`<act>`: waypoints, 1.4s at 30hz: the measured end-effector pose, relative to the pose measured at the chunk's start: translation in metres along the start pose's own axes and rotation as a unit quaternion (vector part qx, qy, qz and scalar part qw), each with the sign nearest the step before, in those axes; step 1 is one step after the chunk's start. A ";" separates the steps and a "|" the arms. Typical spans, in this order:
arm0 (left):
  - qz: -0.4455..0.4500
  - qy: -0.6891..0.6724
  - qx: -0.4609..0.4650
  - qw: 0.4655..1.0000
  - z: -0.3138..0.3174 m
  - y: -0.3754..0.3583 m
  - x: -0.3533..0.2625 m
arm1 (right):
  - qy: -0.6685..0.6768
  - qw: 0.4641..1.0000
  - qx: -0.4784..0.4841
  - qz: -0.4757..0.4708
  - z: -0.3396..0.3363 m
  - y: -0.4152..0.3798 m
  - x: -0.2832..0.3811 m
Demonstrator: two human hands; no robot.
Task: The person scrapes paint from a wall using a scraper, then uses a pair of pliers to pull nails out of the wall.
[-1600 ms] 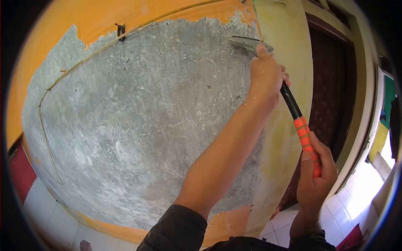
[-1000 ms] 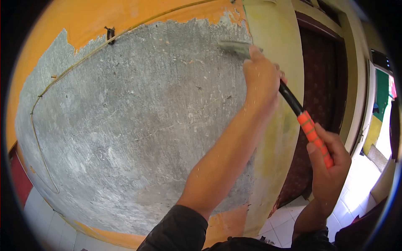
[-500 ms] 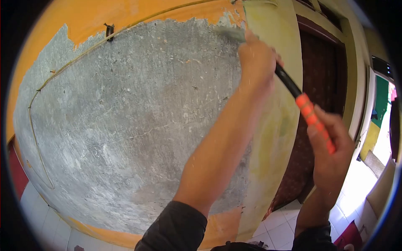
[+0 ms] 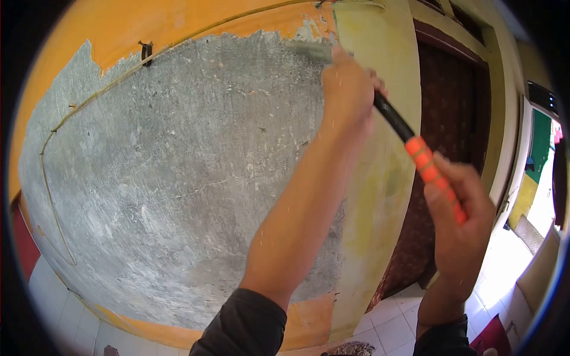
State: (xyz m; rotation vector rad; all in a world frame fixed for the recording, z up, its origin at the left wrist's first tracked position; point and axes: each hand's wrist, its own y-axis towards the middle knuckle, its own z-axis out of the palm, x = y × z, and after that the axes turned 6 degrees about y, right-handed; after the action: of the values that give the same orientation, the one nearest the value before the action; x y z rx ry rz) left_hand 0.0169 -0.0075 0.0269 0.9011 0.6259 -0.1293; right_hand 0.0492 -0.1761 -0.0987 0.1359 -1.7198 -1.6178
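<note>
A long-handled scraper [image 4: 394, 116] with a black shaft and an orange, ringed grip slants up to the left. Its blurred blade lies against the wall near the ragged upper edge of the orange paint. Near the blade, my left hand [image 4: 349, 89] is wrapped round the shaft. Lower right, my right hand [image 4: 460, 204] holds the orange grip at its end. Grey bare plaster [image 4: 196, 154] covers most of the wall, with orange paint [image 4: 178, 18] above it.
A thin cable [image 4: 110, 84] runs along the wall past a black bracket [image 4: 146, 53]. Yellow-green wall [image 4: 380, 148] stands right of the plaster, beside a dark door [image 4: 448, 95]. White floor tiles [image 4: 395, 320] show below, and a bright doorway is at the far right.
Both hands and the scraper have shifted slightly left in view, and the wall has also shifted slightly left. Both hands keep their hold.
</note>
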 end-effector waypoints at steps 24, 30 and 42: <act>0.011 0.019 -0.018 1.000 -0.005 0.004 -0.010 | -0.032 0.990 0.140 -0.009 -0.014 0.012 0.018; 0.036 -0.006 -0.007 0.999 0.012 0.024 -0.026 | 0.025 0.999 0.042 -0.009 0.005 0.038 0.020; 0.051 0.009 0.002 0.999 -0.002 0.013 -0.023 | 0.011 0.993 0.116 0.011 -0.009 0.031 0.028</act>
State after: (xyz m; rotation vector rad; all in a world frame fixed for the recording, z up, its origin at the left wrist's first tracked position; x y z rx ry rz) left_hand 0.0019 -0.0012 0.0478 0.9369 0.5965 -0.0309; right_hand 0.0471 -0.1930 -0.0596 0.2453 -1.8803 -1.3917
